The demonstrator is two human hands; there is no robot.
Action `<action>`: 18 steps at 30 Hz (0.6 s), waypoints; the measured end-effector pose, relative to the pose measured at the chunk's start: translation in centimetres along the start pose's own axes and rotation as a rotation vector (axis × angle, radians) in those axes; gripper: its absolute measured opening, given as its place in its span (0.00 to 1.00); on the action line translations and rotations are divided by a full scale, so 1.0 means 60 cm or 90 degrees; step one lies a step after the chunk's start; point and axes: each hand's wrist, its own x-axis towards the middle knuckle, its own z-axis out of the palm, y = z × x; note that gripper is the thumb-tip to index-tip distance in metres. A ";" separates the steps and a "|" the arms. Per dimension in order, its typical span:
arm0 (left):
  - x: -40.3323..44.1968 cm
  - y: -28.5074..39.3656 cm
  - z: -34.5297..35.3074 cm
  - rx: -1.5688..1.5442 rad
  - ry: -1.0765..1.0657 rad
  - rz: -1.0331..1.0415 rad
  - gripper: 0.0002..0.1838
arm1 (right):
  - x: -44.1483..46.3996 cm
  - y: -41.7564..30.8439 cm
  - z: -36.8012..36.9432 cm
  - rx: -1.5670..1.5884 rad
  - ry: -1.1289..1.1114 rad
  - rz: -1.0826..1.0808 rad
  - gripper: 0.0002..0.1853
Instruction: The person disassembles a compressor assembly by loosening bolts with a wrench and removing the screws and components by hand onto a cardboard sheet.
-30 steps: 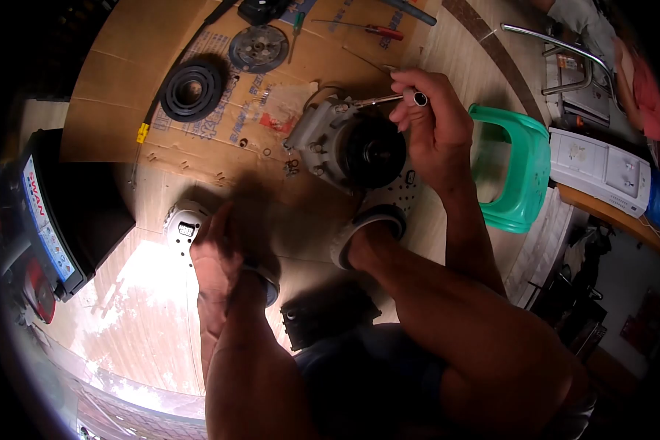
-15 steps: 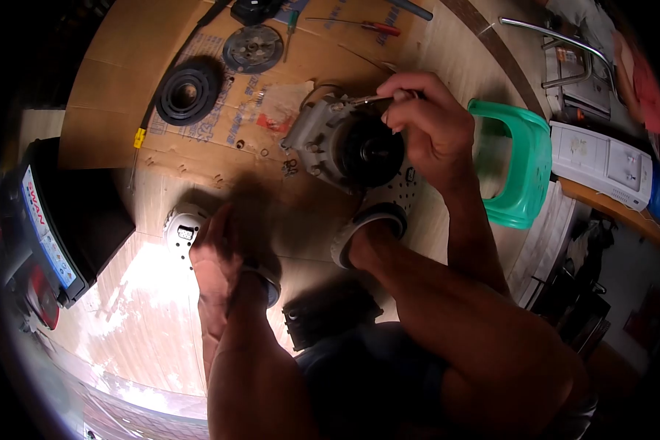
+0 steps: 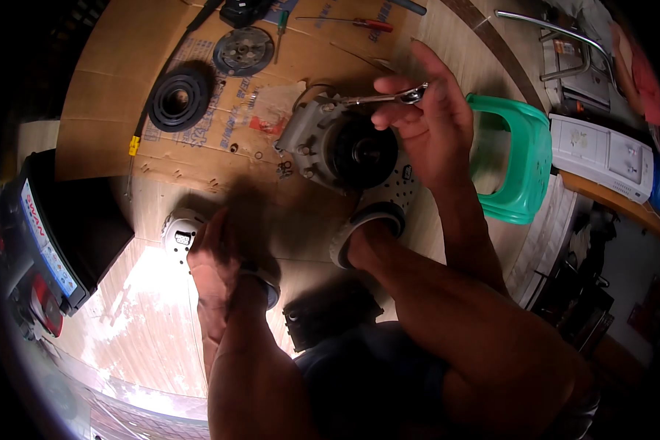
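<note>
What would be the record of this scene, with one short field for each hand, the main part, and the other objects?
Right hand: fingers spread, at the end of a shiny metal tool
Tool's other end: at the metal housing
Housing's front: round black part
Left hand: lowered, near a white shoe
On cardboard: black ring, grey disc, red-handled screwdriver, green-handled screwdriver
Right side: green plastic stool
</note>
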 end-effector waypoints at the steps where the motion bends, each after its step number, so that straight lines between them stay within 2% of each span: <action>1: 0.000 0.000 0.000 0.002 0.002 -0.002 0.12 | 0.004 0.007 -0.016 0.022 -0.008 0.022 0.28; 5: -0.001 -0.004 0.004 0.005 0.007 0.002 0.12 | 0.013 -0.011 -0.015 -0.019 -0.003 0.090 0.28; 10: -0.001 -0.002 -0.002 -0.013 0.005 0.000 0.13 | 0.007 -0.035 0.015 -0.271 -0.023 0.020 0.20; 14: -0.003 -0.005 0.000 0.008 -0.011 0.003 0.13 | 0.005 -0.025 0.003 -0.529 -0.094 -0.126 0.21; 18: -0.001 0.002 -0.007 -0.016 -0.012 -0.006 0.13 | -0.002 -0.014 0.014 -0.325 -0.028 -0.107 0.22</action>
